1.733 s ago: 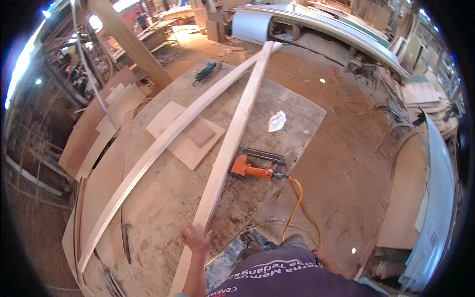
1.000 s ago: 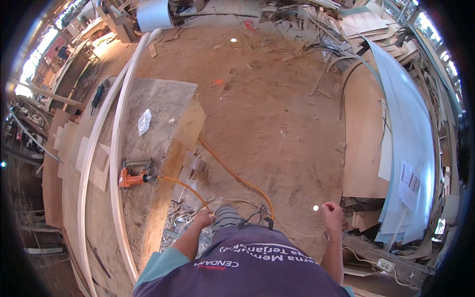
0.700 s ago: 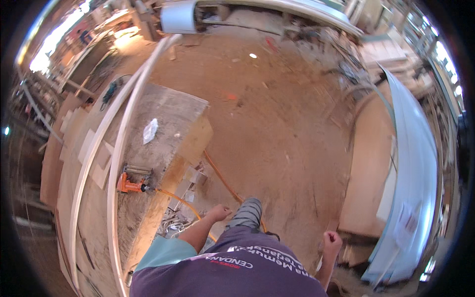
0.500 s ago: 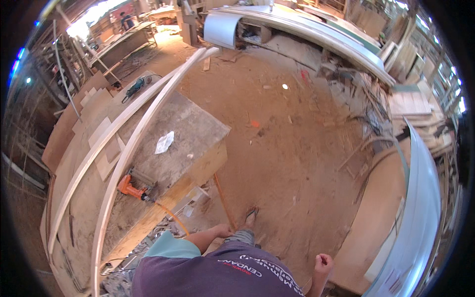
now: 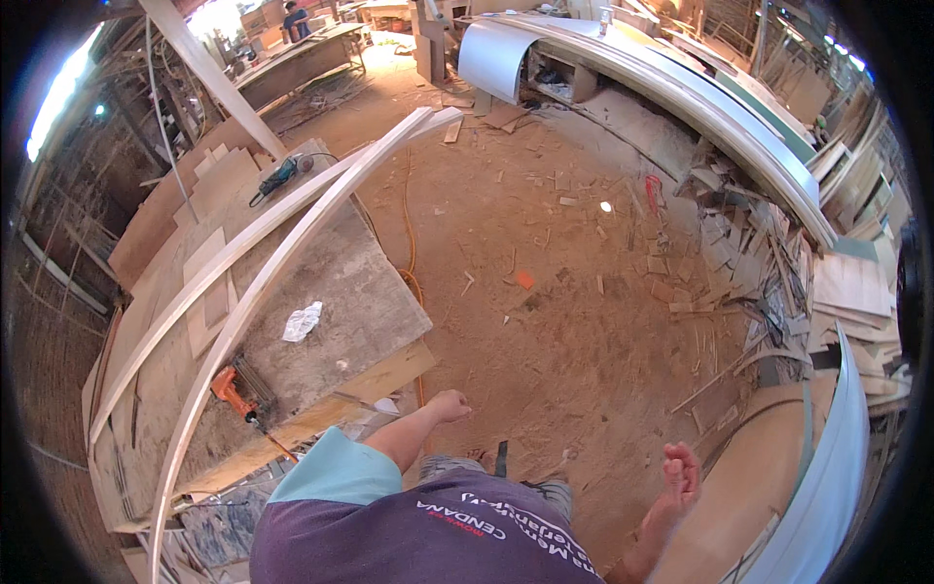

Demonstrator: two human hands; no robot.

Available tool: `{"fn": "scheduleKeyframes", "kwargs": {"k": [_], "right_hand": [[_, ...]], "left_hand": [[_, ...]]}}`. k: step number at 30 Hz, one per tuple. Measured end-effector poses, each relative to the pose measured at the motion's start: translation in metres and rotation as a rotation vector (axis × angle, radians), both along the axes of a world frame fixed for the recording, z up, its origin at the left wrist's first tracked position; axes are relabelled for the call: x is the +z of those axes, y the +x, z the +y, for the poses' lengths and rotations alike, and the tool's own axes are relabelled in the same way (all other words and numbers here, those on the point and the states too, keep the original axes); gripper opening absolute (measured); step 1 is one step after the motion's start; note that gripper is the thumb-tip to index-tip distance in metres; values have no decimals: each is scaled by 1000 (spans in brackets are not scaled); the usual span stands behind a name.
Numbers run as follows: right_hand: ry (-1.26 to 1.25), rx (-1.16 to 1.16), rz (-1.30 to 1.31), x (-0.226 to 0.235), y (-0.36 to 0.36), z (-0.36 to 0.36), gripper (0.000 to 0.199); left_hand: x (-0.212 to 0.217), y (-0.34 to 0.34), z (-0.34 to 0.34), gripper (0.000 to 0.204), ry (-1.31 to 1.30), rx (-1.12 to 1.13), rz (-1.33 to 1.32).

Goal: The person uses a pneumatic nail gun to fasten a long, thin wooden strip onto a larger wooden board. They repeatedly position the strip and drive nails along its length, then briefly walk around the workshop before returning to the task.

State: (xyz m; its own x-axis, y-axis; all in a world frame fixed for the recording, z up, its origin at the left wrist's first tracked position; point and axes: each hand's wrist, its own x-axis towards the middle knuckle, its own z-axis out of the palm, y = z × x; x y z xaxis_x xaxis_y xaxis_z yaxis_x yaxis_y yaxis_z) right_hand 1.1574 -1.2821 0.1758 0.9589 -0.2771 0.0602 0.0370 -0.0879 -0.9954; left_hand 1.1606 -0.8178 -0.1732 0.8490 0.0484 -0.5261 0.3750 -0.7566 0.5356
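My left hand [image 5: 449,406] is held out over the floor, near the front corner of a low wooden worktable [image 5: 375,304]. Its fingers are curled in, and I see nothing in them. Lower right, my right hand [image 5: 681,474] is raised with bent fingers and also shows nothing in its grasp. Two long pale wood strips [image 5: 238,326] lie lengthwise over the worktable and reach past its far edge. An orange nail gun [image 5: 233,391] with a hose rests on the tabletop by the nearer strip. A crumpled white wrapper [image 5: 303,321] lies beyond it.
A teal power tool [image 5: 276,181] sits at the table's far end. An orange hose [image 5: 410,229] runs along the dirt floor, where wood scraps [image 5: 671,292] are scattered. Curved silvery sheets [image 5: 491,58] stand at the back. Another bent sheet [image 5: 837,457] is at right. A person [image 5: 295,19] is far off.
My left hand has moved forward and up from beside my leg. My right hand has risen and shifted right. The whole view has shifted, with more of the back of the workshop showing.
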Motion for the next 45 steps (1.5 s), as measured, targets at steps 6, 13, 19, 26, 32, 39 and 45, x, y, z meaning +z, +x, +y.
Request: {"fn": "scheduleKeyframes", "kwargs": {"k": [6,13,19,26,32,39,45], "right_hand": [[343,521,-331,78,138,-60,71],[522,984,-452,155,240,-113,87],[894,1443,-384,186,276,-134,116],[808,1202,-467,196,276,-186,111],[707,939,-469,182,273,-205,109],[674,647,-415,136,278,-195,107],[770,609,-349,76,308,-152,107]], "left_hand": [[-28,38,-73,42,20,78,81],[-73,-1,-167,48,31,107,329],[-63,22,-228,50,-23,216,392],[-63,79,-240,47,-22,73,515],[-61,127,-230,44,-10,-103,529],[-69,110,-181,48,-128,106,635],[-60,108,-139,49,-307,297,702]]}}
